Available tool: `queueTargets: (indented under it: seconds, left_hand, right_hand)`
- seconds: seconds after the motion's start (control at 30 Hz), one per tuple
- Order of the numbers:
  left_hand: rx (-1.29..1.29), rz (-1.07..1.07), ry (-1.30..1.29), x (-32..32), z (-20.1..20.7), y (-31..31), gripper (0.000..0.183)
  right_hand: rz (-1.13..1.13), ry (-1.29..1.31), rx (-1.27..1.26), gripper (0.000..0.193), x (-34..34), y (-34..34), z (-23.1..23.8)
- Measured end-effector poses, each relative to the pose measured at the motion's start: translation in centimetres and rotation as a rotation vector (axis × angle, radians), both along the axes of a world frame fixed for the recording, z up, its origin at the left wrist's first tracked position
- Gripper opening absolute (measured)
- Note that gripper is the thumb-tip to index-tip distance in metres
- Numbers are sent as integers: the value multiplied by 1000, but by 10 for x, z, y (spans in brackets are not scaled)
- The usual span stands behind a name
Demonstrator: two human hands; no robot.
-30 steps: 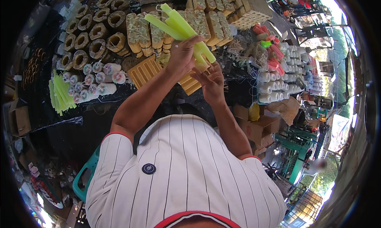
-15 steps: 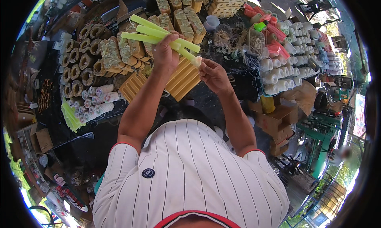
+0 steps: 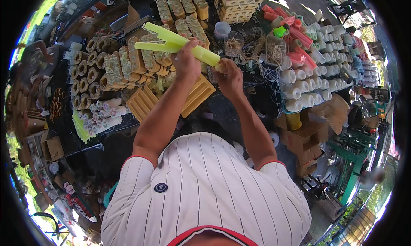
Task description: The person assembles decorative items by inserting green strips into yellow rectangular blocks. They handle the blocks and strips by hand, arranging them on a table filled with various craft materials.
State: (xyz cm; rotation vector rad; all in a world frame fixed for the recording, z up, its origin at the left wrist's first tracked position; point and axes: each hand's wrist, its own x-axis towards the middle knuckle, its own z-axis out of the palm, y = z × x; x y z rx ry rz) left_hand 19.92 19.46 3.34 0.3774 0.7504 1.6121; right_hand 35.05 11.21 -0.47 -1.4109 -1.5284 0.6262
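Observation:
My left hand (image 3: 187,61) is closed around several pale yellow-green tubes (image 3: 166,32), which stick out to both sides of it. Their upper left ends fan apart. At the lower right end of the bundle, my right hand (image 3: 230,78) has its fingers bent and pressed together. What sits between those fingertips is mostly hidden; a small pale bit shows at the tube's end. Under my left forearm lies a yellow ridged wooden board (image 3: 202,95), with a similar ridged piece (image 3: 142,105) on the other side.
Beyond my hands stand yellow blocks with speckled tops (image 3: 128,59). Hollow brown tubes (image 3: 88,79) and white rolls (image 3: 107,117) are at the left. To the right are a clear plastic cup (image 3: 221,29), tangled strands (image 3: 274,51), red rolls (image 3: 299,34), white spools (image 3: 302,85) and a cardboard box (image 3: 305,134).
The yellow-green tubes are less fanned at the lower right end. My right hand has moved up and right and turned at the bundle's end; my left hand has shifted slightly right and down.

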Motion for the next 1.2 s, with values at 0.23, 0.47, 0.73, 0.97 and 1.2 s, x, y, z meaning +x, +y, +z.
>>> queueTargets:
  seconds: [0.23, 0.47, 0.73, 0.97, 1.2]
  left_hand:
    - [-65, -162, -205, -24, 14, -23, 50]
    - [-67, -269, -211, -48, 12, -51, 38]
    - [-137, -238, 62, -90, 9, 48, 35]
    - [-136, -27, 230, -139, -40, 110, 41]
    - [110, 206, 1186, -159, -42, 96, 80]
  right_hand:
    - [83, 189, -11, 36, 24, -43, 0]
    - [106, 955, -260, 30, 30, -28, -11]
    - [178, 490, -109, 39, 20, 3, 40]
    - [264, 179, -190, 43, 9, 80, 40]
    - [457, 257, -131, 38, 32, 154, 20]
